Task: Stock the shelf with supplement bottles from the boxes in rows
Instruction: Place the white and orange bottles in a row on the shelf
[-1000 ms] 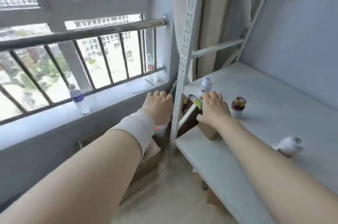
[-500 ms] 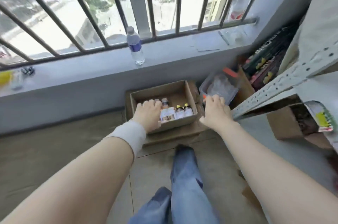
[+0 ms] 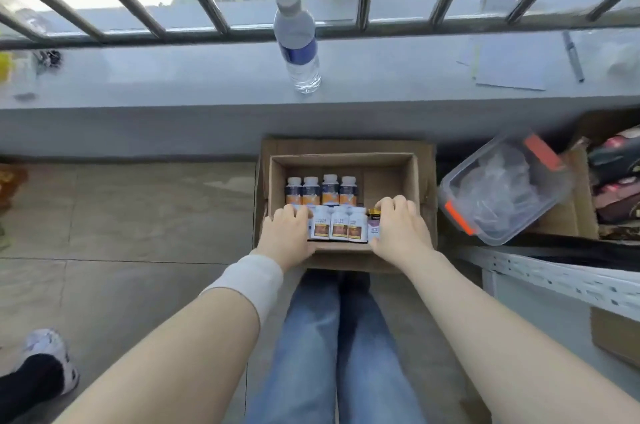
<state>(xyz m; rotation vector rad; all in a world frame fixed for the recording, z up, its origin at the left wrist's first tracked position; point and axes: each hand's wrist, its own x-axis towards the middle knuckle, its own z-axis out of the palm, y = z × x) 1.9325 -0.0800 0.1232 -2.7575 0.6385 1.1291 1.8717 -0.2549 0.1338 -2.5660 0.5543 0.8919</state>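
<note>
An open cardboard box (image 3: 420, 181) sits on the floor below the window ledge. Inside, a back row of white bottles with orange labels (image 3: 322, 189) stands upright. A front row of white bottles (image 3: 337, 227) stands nearer me, with a small gold-capped bottle (image 3: 374, 217) at its right end. My left hand (image 3: 289, 233) curls down at the row's left end, thumb against the leftmost bottle. My right hand (image 3: 398, 229) curls over the gold-capped bottle at the right end. The white metal shelf (image 3: 554, 279) shows only its edge at the right.
A water bottle (image 3: 299, 42) stands on the grey ledge (image 3: 173, 84) behind window bars. A clear plastic tub with orange clips (image 3: 502, 188) lies tilted right of the box, beside another carton of dark packets (image 3: 616, 181). My jeans-clad legs (image 3: 332, 354) are below; someone's shoe (image 3: 52, 357) is at the left.
My view swung from the shelf down to the floor box. Both hands left the shelf and reached into the box, closing on the two ends of the front row of bottles.
</note>
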